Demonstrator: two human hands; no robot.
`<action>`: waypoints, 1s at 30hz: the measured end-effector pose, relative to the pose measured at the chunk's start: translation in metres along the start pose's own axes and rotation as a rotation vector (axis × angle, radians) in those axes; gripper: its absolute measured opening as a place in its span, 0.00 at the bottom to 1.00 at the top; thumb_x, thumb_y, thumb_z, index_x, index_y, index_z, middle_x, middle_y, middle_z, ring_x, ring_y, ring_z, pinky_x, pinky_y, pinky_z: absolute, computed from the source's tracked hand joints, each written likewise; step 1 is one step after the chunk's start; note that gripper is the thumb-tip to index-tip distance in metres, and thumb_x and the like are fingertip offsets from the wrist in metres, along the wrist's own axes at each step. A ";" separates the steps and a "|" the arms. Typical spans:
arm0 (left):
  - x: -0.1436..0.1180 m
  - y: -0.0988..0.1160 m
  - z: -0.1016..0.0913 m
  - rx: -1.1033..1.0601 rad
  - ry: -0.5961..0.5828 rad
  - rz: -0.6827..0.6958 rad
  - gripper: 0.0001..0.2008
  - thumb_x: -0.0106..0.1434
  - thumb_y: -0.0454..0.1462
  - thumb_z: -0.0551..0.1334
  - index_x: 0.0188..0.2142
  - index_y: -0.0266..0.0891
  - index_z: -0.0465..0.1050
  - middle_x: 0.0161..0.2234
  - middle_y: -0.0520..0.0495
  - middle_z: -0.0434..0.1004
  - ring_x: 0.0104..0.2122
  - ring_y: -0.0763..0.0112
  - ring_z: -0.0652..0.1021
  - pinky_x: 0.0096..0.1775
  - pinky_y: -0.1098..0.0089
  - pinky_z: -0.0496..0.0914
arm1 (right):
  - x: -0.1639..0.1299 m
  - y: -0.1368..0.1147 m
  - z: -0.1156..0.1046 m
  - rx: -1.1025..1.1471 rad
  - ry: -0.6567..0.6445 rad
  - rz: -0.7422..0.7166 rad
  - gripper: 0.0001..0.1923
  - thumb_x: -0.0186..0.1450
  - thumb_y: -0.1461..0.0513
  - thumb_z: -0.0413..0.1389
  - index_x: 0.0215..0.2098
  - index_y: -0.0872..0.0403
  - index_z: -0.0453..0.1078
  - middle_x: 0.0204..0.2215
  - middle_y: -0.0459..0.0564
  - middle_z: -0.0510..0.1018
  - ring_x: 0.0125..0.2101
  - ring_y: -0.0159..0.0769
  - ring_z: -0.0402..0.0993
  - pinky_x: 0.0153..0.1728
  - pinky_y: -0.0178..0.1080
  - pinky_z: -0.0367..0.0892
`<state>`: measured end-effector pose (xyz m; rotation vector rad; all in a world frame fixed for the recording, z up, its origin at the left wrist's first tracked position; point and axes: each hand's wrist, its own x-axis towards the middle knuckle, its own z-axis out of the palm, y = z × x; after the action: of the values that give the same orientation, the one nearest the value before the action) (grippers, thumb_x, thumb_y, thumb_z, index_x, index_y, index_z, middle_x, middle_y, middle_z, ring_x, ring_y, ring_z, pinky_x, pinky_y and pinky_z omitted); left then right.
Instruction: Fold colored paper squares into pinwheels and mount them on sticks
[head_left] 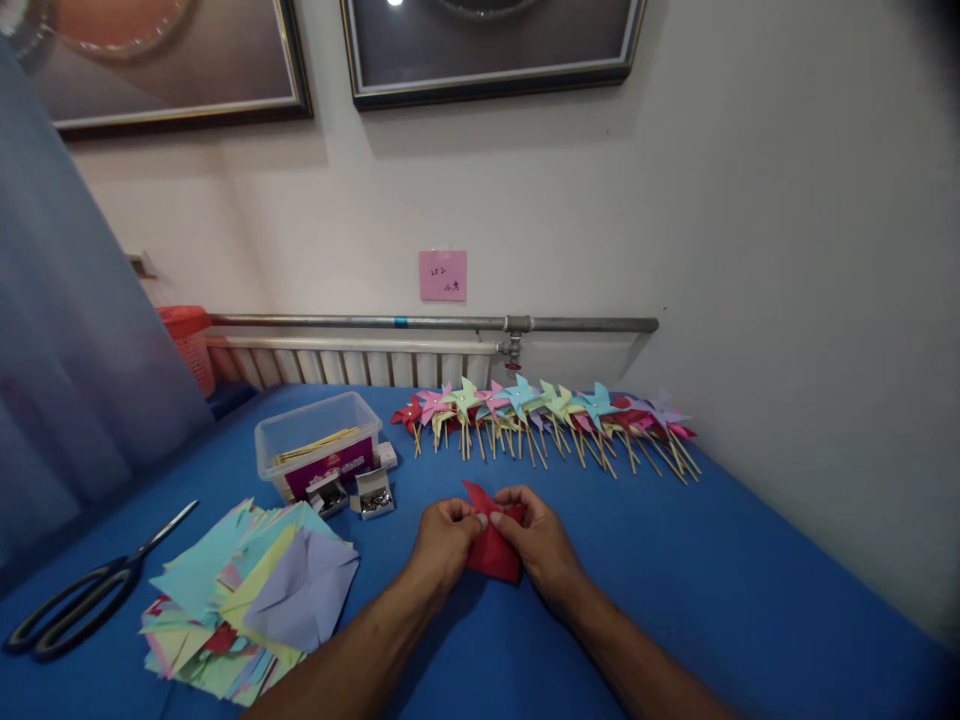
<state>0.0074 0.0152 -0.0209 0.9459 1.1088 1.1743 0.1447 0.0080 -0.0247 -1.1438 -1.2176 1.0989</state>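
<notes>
A red paper piece (495,556), partly folded in toward its middle, is held between my two hands over the blue cloth. My left hand (444,540) pinches its left side, thumb pressed near the centre. On the other side, my right hand (541,538) grips the paper with the thumb also close to the centre. One pointed red corner sticks up between the hands. Whether a pin is under the thumbs is hidden. Beyond the hands lies a row of finished paper pinwheels (521,396) in several colours, on thin wooden sticks.
To the left are a pile of cut coloured paper sheets (304,590) and black-handled scissors (90,600). Behind them, a clear plastic box (319,440) holds wooden sticks. Small open boxes of metal pins (373,494) stand beside it. A radiator (360,365) and pipe run along the wall.
</notes>
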 end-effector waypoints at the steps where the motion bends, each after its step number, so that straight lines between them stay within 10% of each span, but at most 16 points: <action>1: 0.001 -0.001 0.000 0.001 0.002 0.008 0.16 0.40 0.42 0.71 0.18 0.37 0.66 0.14 0.56 0.65 0.15 0.81 0.61 0.21 0.75 0.53 | -0.001 0.000 0.001 0.000 0.005 0.003 0.15 0.53 0.57 0.62 0.36 0.53 0.69 0.26 0.43 0.75 0.26 0.34 0.70 0.29 0.36 0.66; 11: -0.001 -0.001 -0.001 -0.013 -0.024 0.004 0.18 0.39 0.43 0.73 0.20 0.36 0.68 0.15 0.54 0.68 0.16 0.79 0.64 0.22 0.74 0.56 | 0.001 0.001 0.002 0.090 0.035 0.025 0.18 0.50 0.59 0.65 0.37 0.53 0.69 0.29 0.44 0.77 0.28 0.35 0.74 0.30 0.37 0.69; 19: 0.007 0.002 -0.009 -0.115 0.048 -0.005 0.18 0.40 0.42 0.73 0.21 0.38 0.65 0.16 0.55 0.67 0.17 0.80 0.63 0.23 0.74 0.57 | -0.005 -0.002 0.001 0.166 -0.045 0.021 0.34 0.58 0.51 0.61 0.59 0.51 0.61 0.31 0.47 0.79 0.28 0.38 0.76 0.34 0.42 0.72; 30: 0.008 0.013 -0.015 -0.143 0.087 -0.005 0.18 0.40 0.41 0.72 0.23 0.37 0.66 0.17 0.55 0.68 0.18 0.79 0.66 0.23 0.74 0.58 | -0.015 -0.020 -0.010 -0.146 -0.271 -0.112 0.17 0.62 0.59 0.55 0.48 0.51 0.75 0.41 0.50 0.80 0.41 0.42 0.76 0.47 0.44 0.70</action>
<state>-0.0101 0.0254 -0.0134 0.7882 1.0805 1.2831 0.1539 -0.0094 -0.0062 -1.0438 -1.5758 1.1202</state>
